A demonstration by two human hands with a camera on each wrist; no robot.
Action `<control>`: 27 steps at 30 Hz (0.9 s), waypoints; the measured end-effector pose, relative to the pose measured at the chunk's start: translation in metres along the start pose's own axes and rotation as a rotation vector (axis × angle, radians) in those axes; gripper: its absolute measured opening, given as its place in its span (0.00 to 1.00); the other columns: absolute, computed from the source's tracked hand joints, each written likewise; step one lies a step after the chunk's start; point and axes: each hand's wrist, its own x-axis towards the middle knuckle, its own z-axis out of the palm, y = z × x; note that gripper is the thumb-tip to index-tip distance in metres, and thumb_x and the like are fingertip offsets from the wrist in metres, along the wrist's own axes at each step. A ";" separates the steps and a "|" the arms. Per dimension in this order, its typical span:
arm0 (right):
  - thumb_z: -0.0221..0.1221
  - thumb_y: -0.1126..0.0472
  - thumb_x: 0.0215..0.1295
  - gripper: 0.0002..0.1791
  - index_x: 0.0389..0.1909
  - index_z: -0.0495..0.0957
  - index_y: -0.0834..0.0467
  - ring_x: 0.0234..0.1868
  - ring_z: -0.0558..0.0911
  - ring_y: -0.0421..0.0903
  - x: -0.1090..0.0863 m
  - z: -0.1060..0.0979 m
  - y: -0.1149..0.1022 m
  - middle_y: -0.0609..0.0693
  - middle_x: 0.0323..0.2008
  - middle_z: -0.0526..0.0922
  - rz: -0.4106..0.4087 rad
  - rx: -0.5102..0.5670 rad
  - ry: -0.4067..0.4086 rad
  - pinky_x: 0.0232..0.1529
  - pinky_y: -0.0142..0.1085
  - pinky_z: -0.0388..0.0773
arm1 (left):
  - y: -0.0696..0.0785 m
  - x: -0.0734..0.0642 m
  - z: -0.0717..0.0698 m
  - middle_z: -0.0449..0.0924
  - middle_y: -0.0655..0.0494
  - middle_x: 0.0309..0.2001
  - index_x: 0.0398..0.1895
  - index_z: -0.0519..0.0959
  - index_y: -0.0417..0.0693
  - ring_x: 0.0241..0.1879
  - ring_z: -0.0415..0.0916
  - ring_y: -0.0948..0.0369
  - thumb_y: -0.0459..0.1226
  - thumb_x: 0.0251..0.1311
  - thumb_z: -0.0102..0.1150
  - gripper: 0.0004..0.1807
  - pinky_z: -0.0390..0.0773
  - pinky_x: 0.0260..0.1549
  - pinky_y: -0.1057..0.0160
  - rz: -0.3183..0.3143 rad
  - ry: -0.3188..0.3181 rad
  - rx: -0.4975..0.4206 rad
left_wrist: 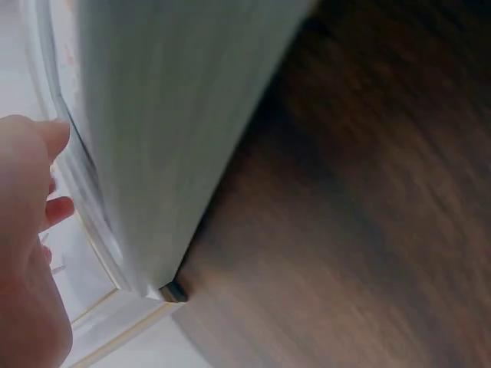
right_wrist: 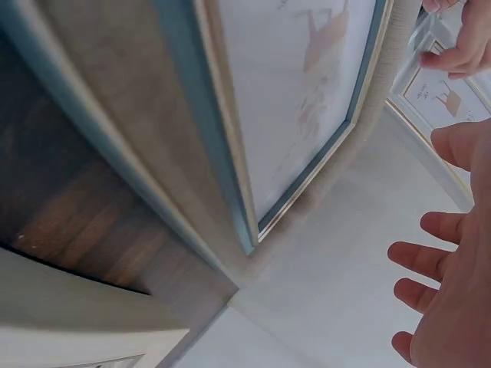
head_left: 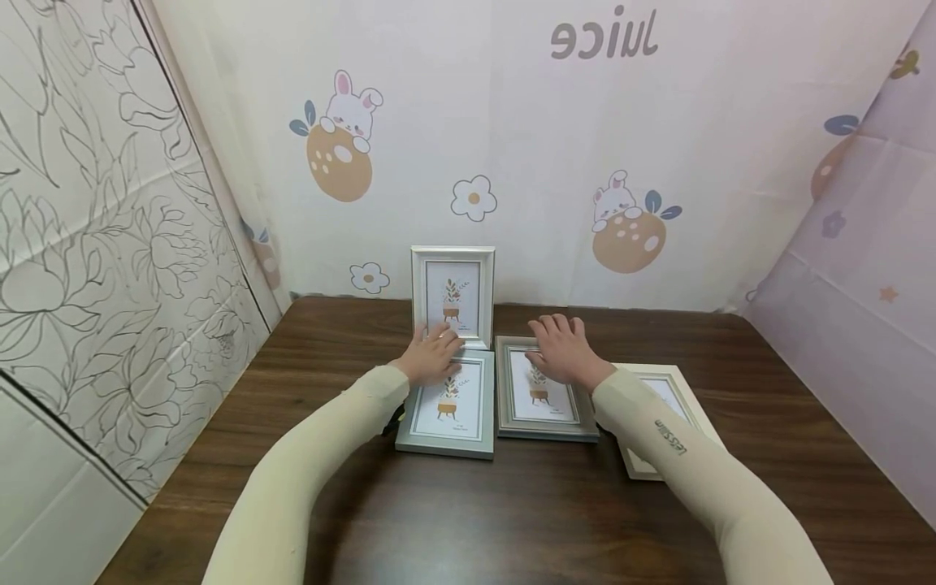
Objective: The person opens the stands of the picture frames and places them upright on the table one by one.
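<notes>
My left hand [head_left: 431,355] reaches over the upper part of a grey-blue picture frame [head_left: 468,410], its fingers extended and overlapping the lower edge of a white picture frame [head_left: 453,280]. That white frame stands upright at the back. In the left wrist view, the thumb and fingers hang loosely beside the grey-blue frame's broad side [left_wrist: 173,130]. My right hand [head_left: 565,353] is spread above the upper right of a taupe picture frame [head_left: 548,406], which lies face up. Straight, parted fingers [right_wrist: 420,259] show in the right wrist view, holding nothing.
A cream picture frame [head_left: 678,398] lies at an angle on the right, partly hidden by the right sleeve [head_left: 680,447]. The dark wooden table [head_left: 541,520] meets a printed cloth backdrop [head_left: 541,162] behind the frames. Flower-patterned panels [head_left: 95,244] flank the left side.
</notes>
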 end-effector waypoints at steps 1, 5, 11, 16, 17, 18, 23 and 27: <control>0.52 0.47 0.74 0.35 0.73 0.59 0.64 0.70 0.57 0.63 -0.001 0.000 0.000 0.65 0.69 0.62 -0.003 0.003 -0.001 0.65 0.63 0.47 | 0.000 0.000 0.000 0.63 0.52 0.69 0.71 0.64 0.49 0.74 0.47 0.50 0.50 0.75 0.46 0.27 0.41 0.69 0.39 0.002 0.001 0.000; 0.53 0.48 0.73 0.35 0.72 0.60 0.65 0.69 0.58 0.64 -0.005 0.001 0.001 0.66 0.68 0.63 -0.019 0.008 0.006 0.64 0.64 0.48 | 0.001 0.001 0.003 0.66 0.52 0.65 0.66 0.69 0.49 0.72 0.51 0.51 0.47 0.76 0.47 0.21 0.45 0.68 0.39 0.009 0.022 0.000; 0.53 0.47 0.74 0.34 0.72 0.61 0.64 0.69 0.58 0.64 -0.008 0.007 0.001 0.65 0.68 0.63 -0.029 0.009 -0.003 0.64 0.64 0.48 | 0.001 0.003 0.008 0.69 0.54 0.65 0.63 0.71 0.50 0.70 0.55 0.53 0.44 0.76 0.46 0.18 0.47 0.67 0.40 0.004 0.051 0.003; 0.53 0.48 0.73 0.34 0.71 0.62 0.64 0.69 0.59 0.64 -0.008 0.010 0.001 0.65 0.67 0.64 -0.040 0.007 0.019 0.63 0.63 0.49 | 0.002 0.005 0.009 0.70 0.54 0.64 0.61 0.72 0.50 0.69 0.56 0.54 0.43 0.76 0.45 0.16 0.49 0.66 0.40 0.001 0.063 0.038; 0.53 0.48 0.73 0.34 0.71 0.62 0.64 0.68 0.59 0.64 -0.008 0.010 0.001 0.65 0.67 0.64 -0.042 0.005 0.022 0.63 0.63 0.49 | 0.002 0.006 0.009 0.70 0.54 0.64 0.61 0.72 0.51 0.69 0.57 0.54 0.44 0.76 0.45 0.16 0.49 0.66 0.41 0.001 0.063 0.043; 0.54 0.48 0.73 0.34 0.71 0.62 0.64 0.68 0.59 0.64 -0.008 0.009 0.001 0.65 0.67 0.64 -0.043 0.008 0.024 0.63 0.63 0.49 | 0.002 0.006 0.009 0.69 0.54 0.64 0.60 0.72 0.51 0.69 0.57 0.54 0.44 0.76 0.45 0.16 0.49 0.66 0.41 0.001 0.060 0.050; 0.53 0.47 0.74 0.35 0.72 0.61 0.64 0.69 0.59 0.63 -0.009 0.006 0.002 0.65 0.68 0.63 -0.030 0.013 0.017 0.63 0.63 0.48 | 0.000 0.007 0.004 0.69 0.53 0.64 0.61 0.71 0.49 0.69 0.57 0.53 0.44 0.77 0.43 0.16 0.48 0.67 0.42 0.004 0.067 0.056; 0.53 0.47 0.73 0.35 0.72 0.60 0.64 0.69 0.59 0.63 -0.011 0.003 0.004 0.65 0.68 0.63 -0.015 0.007 0.031 0.63 0.62 0.48 | -0.001 0.006 -0.012 0.68 0.50 0.65 0.62 0.70 0.46 0.68 0.59 0.51 0.42 0.77 0.43 0.17 0.50 0.66 0.42 0.004 0.106 0.062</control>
